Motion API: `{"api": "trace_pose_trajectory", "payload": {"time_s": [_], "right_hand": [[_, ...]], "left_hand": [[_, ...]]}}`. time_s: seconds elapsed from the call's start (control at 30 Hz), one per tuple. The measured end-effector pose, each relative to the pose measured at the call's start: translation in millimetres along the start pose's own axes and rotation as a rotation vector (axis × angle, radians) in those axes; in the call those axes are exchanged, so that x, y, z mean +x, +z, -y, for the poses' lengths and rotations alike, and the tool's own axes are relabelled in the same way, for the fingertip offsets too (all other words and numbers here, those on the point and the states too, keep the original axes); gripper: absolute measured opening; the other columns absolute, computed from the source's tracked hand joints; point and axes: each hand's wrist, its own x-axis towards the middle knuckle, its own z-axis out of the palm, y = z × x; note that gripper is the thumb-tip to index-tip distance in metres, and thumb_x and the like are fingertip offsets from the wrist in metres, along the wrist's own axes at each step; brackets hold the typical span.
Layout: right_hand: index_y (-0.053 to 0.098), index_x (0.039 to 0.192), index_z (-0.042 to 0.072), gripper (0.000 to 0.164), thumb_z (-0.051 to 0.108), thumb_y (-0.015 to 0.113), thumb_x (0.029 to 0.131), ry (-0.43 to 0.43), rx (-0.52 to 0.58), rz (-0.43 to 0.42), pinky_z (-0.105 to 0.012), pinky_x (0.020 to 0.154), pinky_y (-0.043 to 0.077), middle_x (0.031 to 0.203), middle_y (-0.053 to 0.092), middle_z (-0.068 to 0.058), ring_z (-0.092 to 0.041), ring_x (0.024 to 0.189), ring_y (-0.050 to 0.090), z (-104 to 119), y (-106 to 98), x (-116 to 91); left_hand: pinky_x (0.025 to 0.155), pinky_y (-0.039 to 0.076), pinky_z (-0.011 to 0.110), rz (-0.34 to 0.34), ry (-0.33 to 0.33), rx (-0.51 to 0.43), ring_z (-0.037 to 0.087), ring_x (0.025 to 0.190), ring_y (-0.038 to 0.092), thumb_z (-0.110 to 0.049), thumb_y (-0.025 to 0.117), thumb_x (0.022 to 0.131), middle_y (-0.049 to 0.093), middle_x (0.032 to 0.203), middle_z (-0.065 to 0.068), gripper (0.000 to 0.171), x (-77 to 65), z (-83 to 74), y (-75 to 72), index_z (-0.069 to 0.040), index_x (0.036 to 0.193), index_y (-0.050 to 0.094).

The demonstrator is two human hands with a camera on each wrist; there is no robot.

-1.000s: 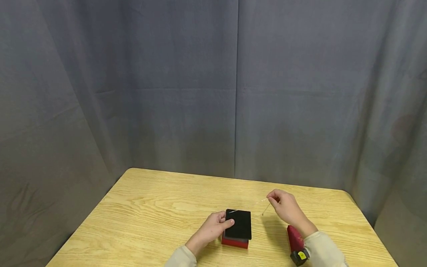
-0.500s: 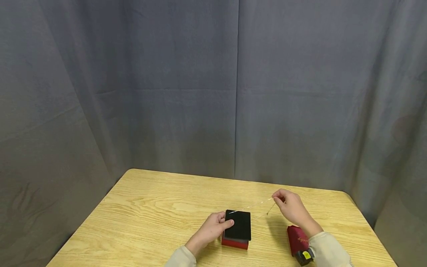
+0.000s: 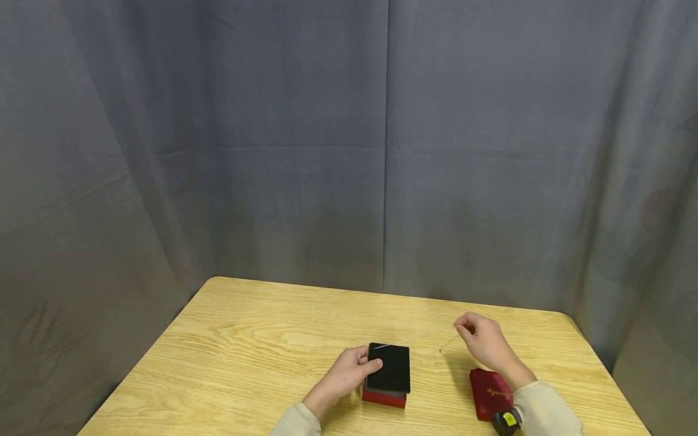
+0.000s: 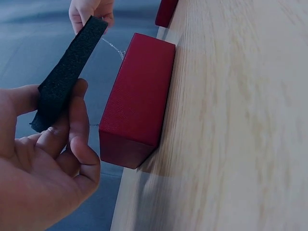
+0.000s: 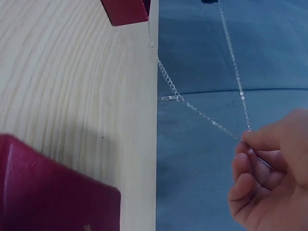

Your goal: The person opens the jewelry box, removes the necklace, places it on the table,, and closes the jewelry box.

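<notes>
My left hand [image 3: 345, 372] pinches a black foam-like pad [image 3: 389, 368] between thumb and fingers. It holds the pad above a red box [image 4: 137, 91], which stands on the table. A silvery line of chain crosses the pad's upper left corner. To the right, my right hand [image 3: 485, 342] is raised and pinches a thin silver chain necklace [image 5: 202, 114] between thumb and index finger. In the right wrist view, two strands run from the fingertips, one towards the red box and one up towards the dark pad. A small clasp [image 5: 171, 98] hangs on one strand.
A dark red case with gold lettering [image 3: 485, 387] lies on the wooden table [image 3: 245, 351], beneath the right forearm. The right wrist wears a black device with a yellow mark [image 3: 506, 422]. Grey curtains [image 3: 305, 151] stand behind the table.
My right hand has moved rightward, drawing the chain away from the pad and uncovering more of the dark red case. The left hand and pad have stayed nearly still.
</notes>
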Motion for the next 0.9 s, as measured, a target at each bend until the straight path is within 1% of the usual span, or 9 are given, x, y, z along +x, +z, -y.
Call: {"api": "trace_pose_trajectory", "payload": {"time_s": [0.17,0.2,0.27,0.4,0.47,0.53,0.63,0.7,0.9], "right_hand": [[0.066,0.094,0.004,0.008,0.004,0.058,0.092,0.020,-0.005,0.022,-0.030,0.062,0.044,0.085,0.064,-0.005,-0.014,0.071,0.050,-6.1,-1.7,-1.8],[0.066,0.095,0.004,0.008,0.004,0.058,0.091,0.024,-0.007,0.025,-0.030,0.062,0.044,0.085,0.064,-0.005,-0.014,0.071,0.050,-7.3,-2.2,-2.1],[0.065,0.094,0.004,0.008,0.004,0.058,0.091,0.028,-0.008,0.029,-0.029,0.060,0.043,0.085,0.064,-0.007,-0.015,0.070,0.049,-9.2,-3.3,-2.4],[0.066,0.094,0.004,0.008,0.004,0.058,0.091,0.033,-0.020,0.030,-0.029,0.059,0.043,0.083,0.063,-0.007,-0.014,0.068,0.049,-11.9,-6.1,-2.9],[0.066,0.093,0.004,0.007,0.004,0.058,0.091,0.035,-0.025,0.025,-0.029,0.060,0.042,0.083,0.063,-0.007,-0.014,0.068,0.048,-13.7,-7.1,-2.5],[0.066,0.093,0.004,0.007,0.004,0.058,0.091,0.034,-0.028,0.021,-0.029,0.060,0.043,0.083,0.064,-0.007,-0.014,0.068,0.049,-15.2,-7.9,-2.6],[0.066,0.092,0.004,0.007,0.004,0.059,0.091,0.032,-0.032,0.012,-0.030,0.061,0.043,0.082,0.064,-0.006,-0.014,0.068,0.049,-17.1,-8.9,-2.4],[0.066,0.092,0.004,0.007,0.004,0.059,0.091,0.027,-0.035,0.008,-0.031,0.062,0.044,0.082,0.064,-0.005,-0.014,0.069,0.050,-18.2,-9.7,-2.4],[0.066,0.091,0.004,0.007,0.004,0.059,0.091,0.021,-0.048,-0.002,-0.032,0.063,0.045,0.081,0.064,-0.004,-0.014,0.069,0.051,-23.7,-11.1,-1.3]], "left_hand": [[0.049,0.025,0.024,0.004,-0.005,-0.014,0.009,0.046,0.027,-0.016,0.059,0.094,0.031,0.055,-0.005,0.028,-0.3,-0.1,0.2,-0.009,0.074,0.040],[0.049,0.025,0.024,0.005,-0.005,-0.019,0.009,0.046,0.027,-0.016,0.059,0.094,0.032,0.055,-0.005,0.024,-0.1,0.3,0.3,-0.008,0.076,0.044],[0.049,0.026,0.024,0.002,-0.007,-0.016,0.009,0.047,0.028,-0.016,0.059,0.094,0.033,0.055,-0.005,0.023,0.7,1.2,0.5,-0.008,0.078,0.045],[0.050,0.025,0.024,-0.005,-0.004,0.006,0.010,0.047,0.028,-0.016,0.058,0.095,0.031,0.055,-0.005,0.025,0.9,1.1,1.0,-0.009,0.075,0.043],[0.050,0.024,0.024,-0.010,-0.001,0.024,0.010,0.047,0.025,-0.014,0.057,0.095,0.028,0.055,-0.005,0.032,-1.2,-3.0,1.5,-0.009,0.072,0.035],[0.051,0.023,0.024,-0.010,0.005,0.024,0.010,0.048,0.023,-0.012,0.056,0.095,0.027,0.055,-0.005,0.034,-5.3,-10.3,1.7,-0.009,0.071,0.033],[0.051,0.022,0.024,-0.009,0.016,0.016,0.010,0.048,0.023,-0.010,0.055,0.095,0.027,0.055,-0.005,0.033,-11.3,-21.0,1.5,-0.009,0.071,0.033],[0.051,0.022,0.024,-0.010,0.022,0.014,0.010,0.048,0.023,-0.010,0.055,0.095,0.027,0.056,-0.005,0.031,-12.9,-23.9,1.5,-0.009,0.071,0.035],[0.050,0.021,0.024,-0.014,0.017,0.036,0.010,0.048,0.022,-0.011,0.055,0.095,0.026,0.056,-0.005,0.031,-6.3,-11.3,0.9,-0.009,0.071,0.035]]}}
